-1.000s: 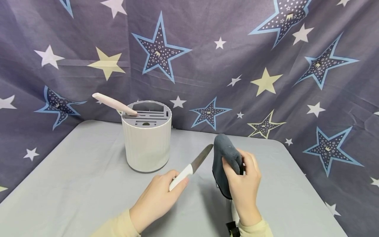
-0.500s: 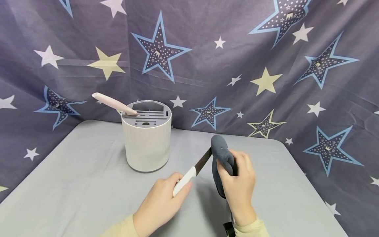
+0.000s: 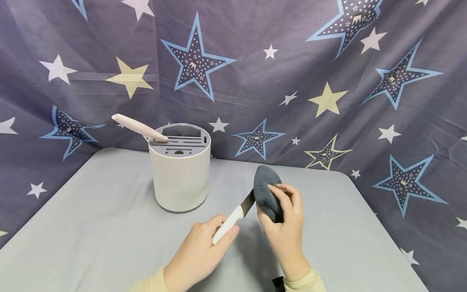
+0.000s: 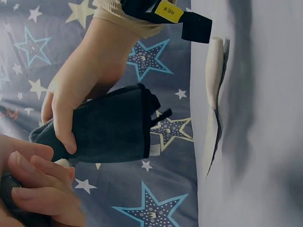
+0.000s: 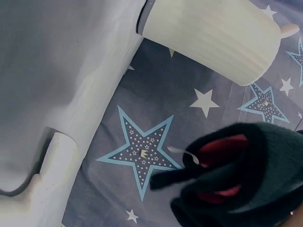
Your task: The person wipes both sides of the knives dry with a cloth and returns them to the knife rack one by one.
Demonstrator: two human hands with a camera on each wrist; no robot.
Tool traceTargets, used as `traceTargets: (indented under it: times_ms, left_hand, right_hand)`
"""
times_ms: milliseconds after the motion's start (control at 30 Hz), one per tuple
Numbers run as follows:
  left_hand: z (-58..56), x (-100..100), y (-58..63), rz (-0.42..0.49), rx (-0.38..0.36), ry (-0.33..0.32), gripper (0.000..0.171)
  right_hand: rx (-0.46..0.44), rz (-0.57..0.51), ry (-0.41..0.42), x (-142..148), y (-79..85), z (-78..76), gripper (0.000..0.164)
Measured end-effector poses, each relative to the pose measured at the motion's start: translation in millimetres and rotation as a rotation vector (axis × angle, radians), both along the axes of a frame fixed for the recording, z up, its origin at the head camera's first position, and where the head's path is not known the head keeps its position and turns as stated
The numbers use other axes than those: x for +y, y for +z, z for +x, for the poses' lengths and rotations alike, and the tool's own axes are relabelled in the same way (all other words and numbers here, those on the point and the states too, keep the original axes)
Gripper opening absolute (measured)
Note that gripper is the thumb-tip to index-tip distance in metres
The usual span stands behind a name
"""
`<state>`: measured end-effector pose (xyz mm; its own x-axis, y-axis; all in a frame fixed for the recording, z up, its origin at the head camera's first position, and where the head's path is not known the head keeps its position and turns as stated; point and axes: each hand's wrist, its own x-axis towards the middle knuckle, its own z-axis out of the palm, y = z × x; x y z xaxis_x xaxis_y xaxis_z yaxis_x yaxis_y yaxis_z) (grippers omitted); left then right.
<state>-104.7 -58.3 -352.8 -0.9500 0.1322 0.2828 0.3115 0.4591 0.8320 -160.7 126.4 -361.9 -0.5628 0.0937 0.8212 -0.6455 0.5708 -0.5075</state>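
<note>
Shifted leftward, the red-lined cloth mitt (image 3: 263, 188) — pinched by the right hand (image 3: 286, 225) — hides the tip of the white-handled knife (image 3: 230, 222) the left hand (image 3: 202, 248) grips.

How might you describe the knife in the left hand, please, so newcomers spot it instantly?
On the grey table stands a white holder; to its right and nearer the viewer, the left hand grips the white-handled knife, its tip hidden by the dark cloth. That white handle separates it from the pink-handled knife in the holder, its dark blade from the pale knife lying flat.
</note>
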Motion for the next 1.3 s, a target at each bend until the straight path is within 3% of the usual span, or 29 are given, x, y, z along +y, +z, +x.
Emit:
traceTargets:
  times_ms: [233,567,933,1300]
  left_hand:
    - [1.8,-1,2.6,0.053,-0.037,-0.020,0.010]
    - [4.0,1,6.6,0.157,-0.095,-0.072,0.016]
    - [5.0,3,5.5,0.168,-0.070,-0.062,0.012]
    - [4.0,3,6.0,0.143,-0.065,-0.013,0.014]
  right_hand:
    - [-0.005,0.041,0.045,2,-3.3,-1.5,0.053]
    - [-0.039,0.108,0.110,3,-6.5,-3.3,0.081]
    - [-0.052,0.098,0.054,0,-10.3,-2.8,0.082]
    - [0.025,0.149,0.015,-6,-11.1,1.2,0.078]
